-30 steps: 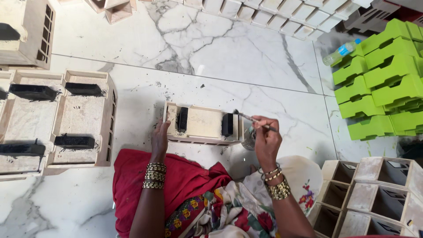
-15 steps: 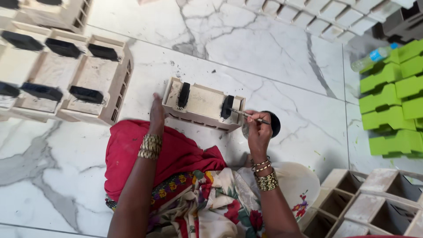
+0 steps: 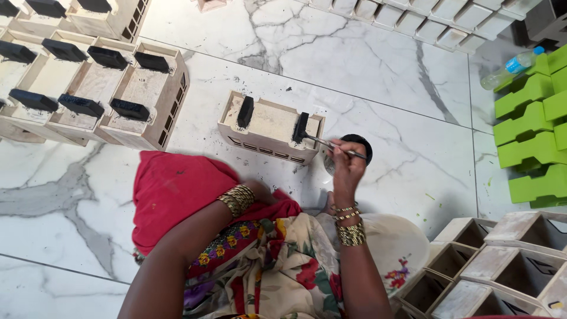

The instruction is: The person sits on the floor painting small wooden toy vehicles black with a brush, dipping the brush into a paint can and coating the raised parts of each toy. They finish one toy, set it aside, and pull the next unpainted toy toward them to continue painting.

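Bare marble floor [image 3: 366, 65] lay open beyond the wooden box [image 3: 270, 127], painted boxes [image 3: 94, 88] crowded the left, green blocks [image 3: 531, 130] and unpainted boxes [image 3: 502, 260] hemmed the right

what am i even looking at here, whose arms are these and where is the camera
The camera sits on a person's head and looks straight down, so the two bare arms belong to the wearer, who sits on a white marble floor. There is no machine.

The right hand holds a thin paintbrush whose tip meets a black strip at one end of a pale wooden box lying in front of them. Just past that hand sits a small round pot of black paint. The left hand rests low by a red cloth over the lap, holding nothing that I can see.

At upper left lie similar boxes with black strips, at right green boxes and a plastic bottle, and at lower right unpainted boxes.
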A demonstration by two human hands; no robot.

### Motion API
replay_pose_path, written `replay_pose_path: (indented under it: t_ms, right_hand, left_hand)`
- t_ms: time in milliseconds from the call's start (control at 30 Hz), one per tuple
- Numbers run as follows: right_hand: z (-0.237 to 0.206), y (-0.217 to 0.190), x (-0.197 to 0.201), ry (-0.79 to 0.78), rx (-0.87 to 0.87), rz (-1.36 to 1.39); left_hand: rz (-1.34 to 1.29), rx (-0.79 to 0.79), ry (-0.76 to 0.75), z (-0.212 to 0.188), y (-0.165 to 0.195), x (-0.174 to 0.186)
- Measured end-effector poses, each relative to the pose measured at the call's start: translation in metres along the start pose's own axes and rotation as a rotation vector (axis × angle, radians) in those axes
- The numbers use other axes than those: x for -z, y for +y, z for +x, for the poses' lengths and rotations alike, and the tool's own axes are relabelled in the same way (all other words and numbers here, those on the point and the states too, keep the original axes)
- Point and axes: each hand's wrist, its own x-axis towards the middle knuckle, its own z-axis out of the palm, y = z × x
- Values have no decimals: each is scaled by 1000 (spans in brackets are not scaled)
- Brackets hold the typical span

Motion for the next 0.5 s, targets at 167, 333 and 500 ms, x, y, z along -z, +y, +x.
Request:
replay_pose_path:
  t_ms: [167,333,500]
  right_hand:
    - [-3,-7,27,75,20,-36]
    - [11,-2,15,90,-9,-32]
    - [19,8,-9,58,-48,-15]
  left_hand:
    - [-104,-135,-116,41,-14,-21]
    - [-73,-125,240,19,-45,-13]
    - [55,-59,166,4,-79,-17]
